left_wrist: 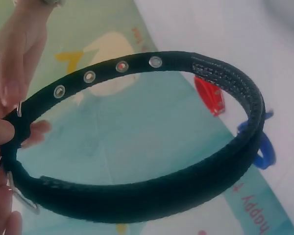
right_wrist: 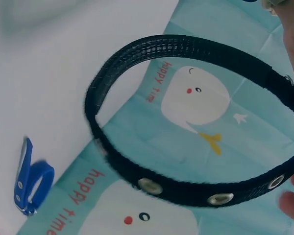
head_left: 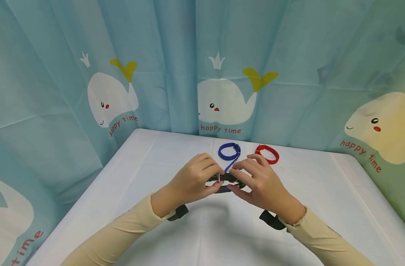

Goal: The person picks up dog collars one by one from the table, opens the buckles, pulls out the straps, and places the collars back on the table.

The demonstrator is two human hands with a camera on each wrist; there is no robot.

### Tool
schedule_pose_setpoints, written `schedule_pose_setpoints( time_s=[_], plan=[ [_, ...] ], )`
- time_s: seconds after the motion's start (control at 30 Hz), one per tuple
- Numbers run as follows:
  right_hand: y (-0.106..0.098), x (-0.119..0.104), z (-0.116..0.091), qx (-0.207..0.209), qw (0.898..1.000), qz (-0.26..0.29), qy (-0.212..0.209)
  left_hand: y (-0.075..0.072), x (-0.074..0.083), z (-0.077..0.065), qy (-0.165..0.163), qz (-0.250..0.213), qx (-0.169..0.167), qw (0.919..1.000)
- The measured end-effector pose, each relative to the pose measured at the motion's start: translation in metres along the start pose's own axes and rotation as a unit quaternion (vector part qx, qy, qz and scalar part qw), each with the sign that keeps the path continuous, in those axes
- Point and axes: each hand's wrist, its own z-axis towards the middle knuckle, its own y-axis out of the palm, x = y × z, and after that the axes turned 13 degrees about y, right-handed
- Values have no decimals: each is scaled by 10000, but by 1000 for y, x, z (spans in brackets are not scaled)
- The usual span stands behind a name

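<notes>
The left hand (head_left: 196, 176) is pinching the black collar (left_wrist: 137, 201) between finger and thumb; the right hand (head_left: 259, 181) is gripping it just beside, fingers bent. The collar is looping above the white table (head_left: 149, 166), its eyelets (left_wrist: 122, 66) showing. Beyond, a blue collar (head_left: 228, 158) and, to its right, a red collar (head_left: 275, 153) are lying. A curtain (head_left: 179, 66) is hanging behind.

We see a curtained-off work spot, room type unclear: whale-print curtains (head_left: 179, 55) hang behind and beside the table (head_left: 149, 159).
</notes>
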Motion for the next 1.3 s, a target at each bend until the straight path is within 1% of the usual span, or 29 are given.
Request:
schedule_pose_setpoints(
  time_s=[0.1,0.2,0.4,0.5,0.57,0.63,0.8,0.93,1.07,1.17,1.3],
  plan=[
    [-2,0,-1,-158,9998,112,83,0,0,0,25,24,-9,10000],
    [-2,0,-2,-146,9998,142,25,0,0,1,28,121,-160,9998],
    [-2,-2,0,209,9995,4,-220,1,0,6,-25,577,-740,9956],
    [-2,-4,2,340,9989,-52,-318,4,0,7,-52,828,-874,9927],
    [-3,-4,3,375,9987,-81,-335,5,-1,6,-45,970,-860,9915],
    [-4,-3,3,412,9986,-92,-322,5,-1,5,-29,1052,-777,9914],
    [-9,3,0,444,9983,-300,-233,0,-2,4,-106,1053,-597,9926],
    [-11,7,-4,186,9986,-496,-93,-4,-2,3,-135,1014,-511,9934],
    [-10,10,-8,-155,9978,-631,106,-4,-2,3,-102,1009,-524,9935],
    [-7,11,-8,-240,9980,-544,204,-3,-2,3,-118,982,-593,9933],
    [-2,6,-6,-260,9989,-159,360,0,-1,3,-198,906,-700,9932]
  ],
)
